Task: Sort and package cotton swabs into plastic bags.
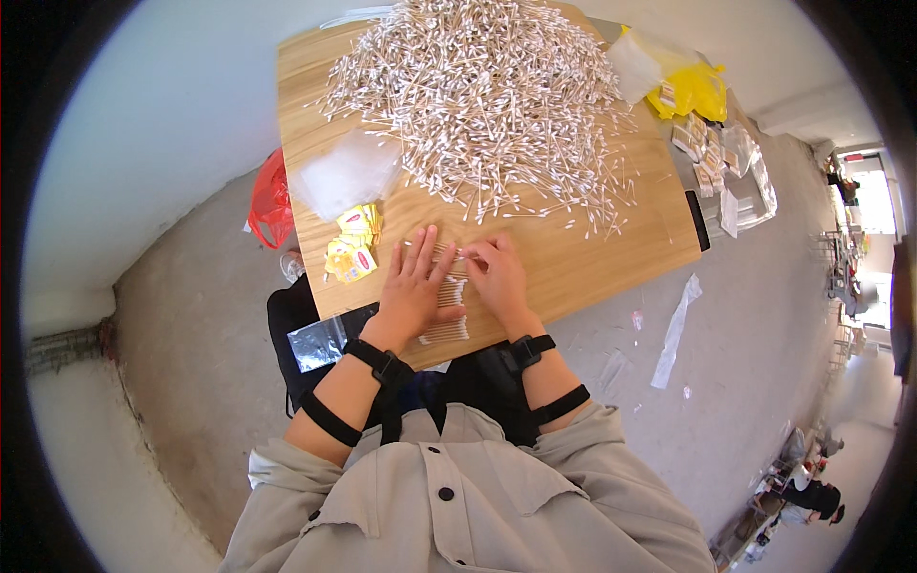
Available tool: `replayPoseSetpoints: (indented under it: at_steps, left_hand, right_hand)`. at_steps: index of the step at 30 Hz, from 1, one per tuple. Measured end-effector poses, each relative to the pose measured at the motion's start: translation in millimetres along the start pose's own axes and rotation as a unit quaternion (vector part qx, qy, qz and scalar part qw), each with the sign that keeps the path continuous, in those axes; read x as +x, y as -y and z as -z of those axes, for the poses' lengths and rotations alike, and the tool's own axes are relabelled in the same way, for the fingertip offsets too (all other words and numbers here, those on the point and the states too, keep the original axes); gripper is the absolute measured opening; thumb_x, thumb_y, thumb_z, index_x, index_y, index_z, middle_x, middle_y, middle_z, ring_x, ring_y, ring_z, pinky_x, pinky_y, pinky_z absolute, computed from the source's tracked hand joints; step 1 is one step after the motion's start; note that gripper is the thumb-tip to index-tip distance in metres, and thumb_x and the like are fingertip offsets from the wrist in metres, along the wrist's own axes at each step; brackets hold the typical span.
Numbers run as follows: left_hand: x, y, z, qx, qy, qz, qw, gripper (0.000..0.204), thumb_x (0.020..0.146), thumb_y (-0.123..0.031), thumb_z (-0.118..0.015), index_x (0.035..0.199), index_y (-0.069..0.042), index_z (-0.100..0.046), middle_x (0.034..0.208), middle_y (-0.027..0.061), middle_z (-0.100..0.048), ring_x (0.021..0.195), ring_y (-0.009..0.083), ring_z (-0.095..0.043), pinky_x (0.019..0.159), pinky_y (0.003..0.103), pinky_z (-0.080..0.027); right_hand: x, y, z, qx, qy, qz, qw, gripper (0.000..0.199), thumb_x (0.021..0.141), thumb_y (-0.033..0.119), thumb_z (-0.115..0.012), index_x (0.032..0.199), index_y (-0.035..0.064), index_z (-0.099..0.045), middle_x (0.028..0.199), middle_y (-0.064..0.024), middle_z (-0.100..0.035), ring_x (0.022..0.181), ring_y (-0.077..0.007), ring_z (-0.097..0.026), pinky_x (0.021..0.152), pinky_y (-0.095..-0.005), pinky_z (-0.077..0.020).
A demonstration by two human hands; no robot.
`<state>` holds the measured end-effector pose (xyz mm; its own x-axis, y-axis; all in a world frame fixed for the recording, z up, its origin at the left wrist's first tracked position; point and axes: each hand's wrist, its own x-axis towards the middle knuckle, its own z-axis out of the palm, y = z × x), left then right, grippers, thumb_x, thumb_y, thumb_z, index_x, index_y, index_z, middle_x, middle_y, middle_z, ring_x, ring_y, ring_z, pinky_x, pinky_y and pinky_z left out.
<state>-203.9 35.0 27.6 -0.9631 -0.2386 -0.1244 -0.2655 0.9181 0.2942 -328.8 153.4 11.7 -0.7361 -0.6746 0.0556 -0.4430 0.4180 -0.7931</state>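
Observation:
A row of cotton swabs (pixel 456 295) lies side by side near the front edge of the wooden table. Flat across this row rests my left hand (pixel 414 286), its fingers stretched and slightly apart. My right hand (pixel 498 277) is just to the right, thumb and fingers pinched at the white tip of a cotton swab at the row's far end. Beyond both hands spreads a large heap of loose cotton swabs (pixel 497 105). Left of my left hand are small yellow-and-white paper cards (pixel 351 250), partly overlapping.
Clear plastic bags (pixel 347 177) lie at the table's left side. A red bag (pixel 272 202) hangs beside the left edge. Off the right side are a yellow bag (pixel 695 93) and packed bundles (pixel 709 158). A plastic strip (pixel 675 332) lies on the floor.

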Motion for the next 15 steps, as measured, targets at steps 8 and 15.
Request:
replayPoseSetpoints:
  at_steps: [8,15]
  left_hand:
    - [-10.3,4.2,5.2,-0.009,-0.042,0.0,0.999,0.109,0.066,-0.067,-0.067,0.15,-0.01,-0.026,0.157,0.0192,-0.013,0.146,0.0344,-0.012,0.115,0.055,-0.013]
    - [-7.3,1.1,-6.2,-0.003,-0.043,0.016,0.999,0.115,0.064,-0.068,-0.069,0.149,-0.006,-0.024,0.157,0.0182,-0.013,0.146,0.0322,-0.01,0.115,0.054,-0.011]
  right_hand:
    - [-13.5,1.8,-3.0,0.014,-0.182,0.031,0.983,0.012,0.075,0.009,-0.071,0.086,0.0073,-0.067,0.098,-0.0112,-0.056,0.095,-0.0303,-0.055,0.082,-0.038,-0.0466]
    - [-18.6,-0.2,2.3,-0.028,-0.057,0.07,0.996,0.022,0.072,0.009,-0.072,0.093,0.0068,-0.066,0.097,-0.0122,-0.054,0.094,-0.0306,-0.054,0.082,-0.0393,-0.0463]
